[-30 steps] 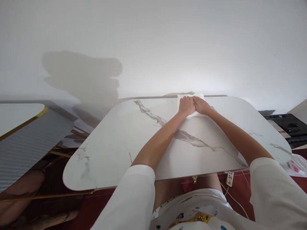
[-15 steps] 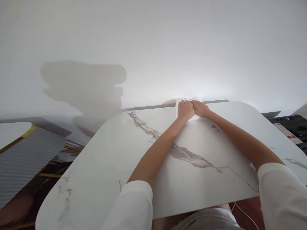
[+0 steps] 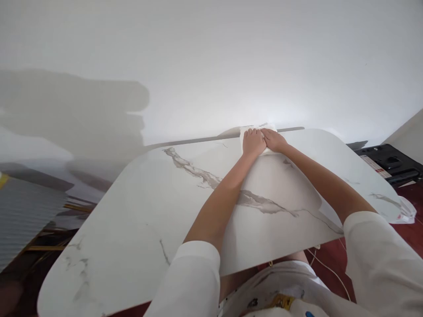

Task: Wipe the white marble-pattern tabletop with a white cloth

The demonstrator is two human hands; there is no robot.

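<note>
Both arms reach forward over a white table (image 3: 139,211) with grey marble veins. At its far edge, close to the wall, a white cloth (image 3: 243,132) lies under my hands. My left hand (image 3: 254,142) presses down on the cloth with its fingers together, bent over it. Touching it on the right, my right hand (image 3: 275,140) rests on the cloth too, its fingers angled toward the left hand. The palms and most of the cloth are hidden beneath the hands.
A white wall (image 3: 211,66) rises right behind the table. On the left stands a grey ribbed piece of furniture (image 3: 29,215). A black appliance-like object (image 3: 393,158) sits at the right, and a white cable (image 3: 330,268) runs over the red floor.
The view has shifted to the right and slightly down, showing more of the right side. My hands stay together on the cloth at the table's far edge.
</note>
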